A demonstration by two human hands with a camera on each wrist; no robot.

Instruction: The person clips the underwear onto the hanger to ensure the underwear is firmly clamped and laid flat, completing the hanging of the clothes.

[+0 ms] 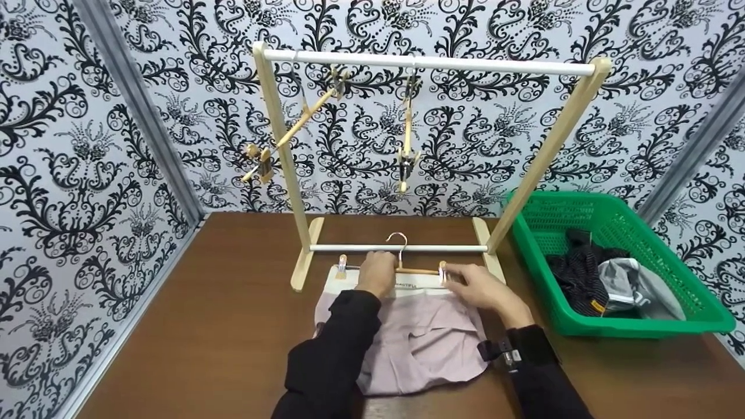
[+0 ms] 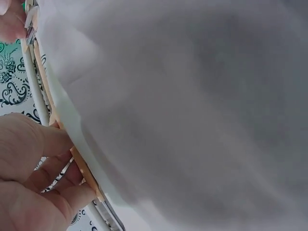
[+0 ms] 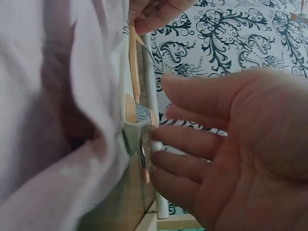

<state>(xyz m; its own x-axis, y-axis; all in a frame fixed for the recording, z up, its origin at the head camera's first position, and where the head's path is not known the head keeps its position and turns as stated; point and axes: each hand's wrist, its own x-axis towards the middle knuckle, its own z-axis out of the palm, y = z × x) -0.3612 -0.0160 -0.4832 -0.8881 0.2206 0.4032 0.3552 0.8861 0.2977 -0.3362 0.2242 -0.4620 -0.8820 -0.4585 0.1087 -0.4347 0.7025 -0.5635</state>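
Observation:
A pale pink garment (image 1: pixel 430 337) with a white, lettered waistband lies on the table, clipped to a wooden clip hanger (image 1: pixel 420 271). My left hand (image 1: pixel 378 274) grips the hanger's bar left of its hook, thumb and fingers round the wood in the left wrist view. By the right-hand clip (image 1: pixel 443 272) is my right hand (image 1: pixel 480 288). In the right wrist view its fingers are loosely extended, fingertips right at the clip (image 3: pixel 143 113), which sits over the waistband's end. The left-hand clip (image 1: pixel 341 265) is also on the waistband.
Behind the garment stands a wooden rack (image 1: pixel 550 154) with a white top rail (image 1: pixel 465 64). Two bare clip hangers hang there, one angled left (image 1: pixel 305 119), one near the middle (image 1: pixel 408 131). A green basket (image 1: pixel 538 279) at right holds dark and grey clothes (image 1: pixel 634 285).

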